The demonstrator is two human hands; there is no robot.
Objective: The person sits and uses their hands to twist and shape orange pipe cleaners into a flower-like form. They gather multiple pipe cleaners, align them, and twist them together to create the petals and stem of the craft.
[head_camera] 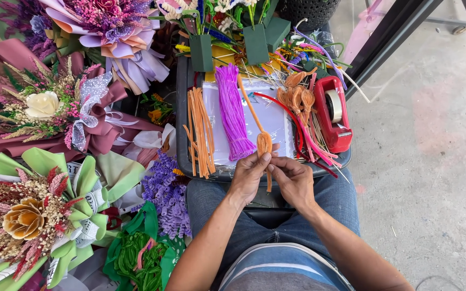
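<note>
My left hand and right hand both pinch the orange stem between pressed fingers, its long axis running from me toward the far tray.

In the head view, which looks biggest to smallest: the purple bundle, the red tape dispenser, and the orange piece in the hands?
1. Purple bundle
2. Red tape dispenser, close to it in size, so unsure
3. Orange piece, pinched by left hand and right hand
</note>
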